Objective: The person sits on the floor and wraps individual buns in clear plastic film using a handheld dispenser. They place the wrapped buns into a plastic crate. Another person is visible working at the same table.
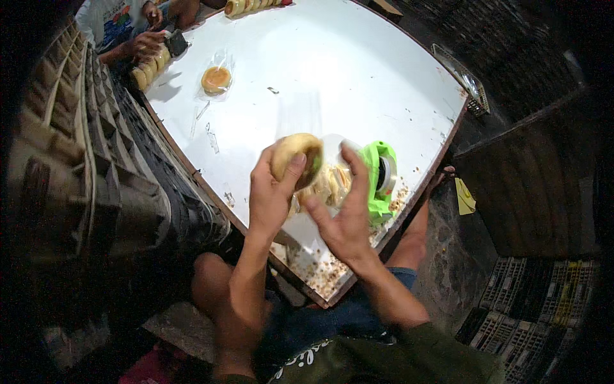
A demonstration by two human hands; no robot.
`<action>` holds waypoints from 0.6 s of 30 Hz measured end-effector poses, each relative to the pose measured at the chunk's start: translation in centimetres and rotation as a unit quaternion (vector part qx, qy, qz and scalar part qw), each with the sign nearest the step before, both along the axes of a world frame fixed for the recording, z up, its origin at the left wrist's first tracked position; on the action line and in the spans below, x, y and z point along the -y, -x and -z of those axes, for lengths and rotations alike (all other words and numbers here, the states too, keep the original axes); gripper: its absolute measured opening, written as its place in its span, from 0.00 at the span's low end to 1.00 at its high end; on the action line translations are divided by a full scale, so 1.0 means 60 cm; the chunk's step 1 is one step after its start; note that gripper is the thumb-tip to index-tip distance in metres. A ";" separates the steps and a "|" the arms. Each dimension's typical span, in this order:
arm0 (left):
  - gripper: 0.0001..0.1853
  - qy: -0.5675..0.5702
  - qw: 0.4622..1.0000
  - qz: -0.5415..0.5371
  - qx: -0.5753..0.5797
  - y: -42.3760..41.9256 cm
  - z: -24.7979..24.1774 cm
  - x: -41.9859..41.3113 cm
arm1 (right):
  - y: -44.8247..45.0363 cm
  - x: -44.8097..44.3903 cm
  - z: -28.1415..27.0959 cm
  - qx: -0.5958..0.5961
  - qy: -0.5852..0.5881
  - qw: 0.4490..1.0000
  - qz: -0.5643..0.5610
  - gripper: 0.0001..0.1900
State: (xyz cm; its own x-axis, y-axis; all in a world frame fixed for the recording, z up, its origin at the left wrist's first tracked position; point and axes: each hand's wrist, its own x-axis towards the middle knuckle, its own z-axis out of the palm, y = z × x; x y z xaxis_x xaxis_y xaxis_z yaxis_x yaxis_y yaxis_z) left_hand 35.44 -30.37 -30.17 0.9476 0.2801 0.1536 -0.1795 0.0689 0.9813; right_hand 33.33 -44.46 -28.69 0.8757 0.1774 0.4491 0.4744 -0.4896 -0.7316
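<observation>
My left hand (274, 192) grips a round, browned bun (300, 158) above the white table, thumb across its darker face. My right hand (343, 216) is just to the right, blurred, with fingers spread and nothing held. Between and beneath the hands lie several pale pastries in clear plastic (336, 185), partly covered by my fingers. Close beyond my right hand stands a bright green tape dispenser (379, 185) with a roll of tape in it.
A bun in a clear bag (216, 80) lies farther left on the white table (383, 96). Another person's hand (146, 45) touches a row of buns (151, 69) at the table's left edge. A second row (252, 6) sits at the back. Crumbs (326, 273) cover the near corner. Stacked crates (532, 293) stand right.
</observation>
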 end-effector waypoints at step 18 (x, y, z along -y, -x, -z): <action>0.21 -0.086 0.987 -0.076 0.116 0.116 -0.044 0.081 | 0.059 0.109 -0.013 -0.183 -0.389 0.903 -0.016 0.11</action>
State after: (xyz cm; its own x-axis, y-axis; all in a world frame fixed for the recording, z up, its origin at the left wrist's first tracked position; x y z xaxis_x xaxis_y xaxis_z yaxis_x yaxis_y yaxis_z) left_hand 28.49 -35.25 -27.50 0.8304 0.3678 0.4185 -0.3955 -0.1397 0.9078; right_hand 29.77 -51.03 -27.89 0.9906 -0.0384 0.1310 0.1364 0.2498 -0.9586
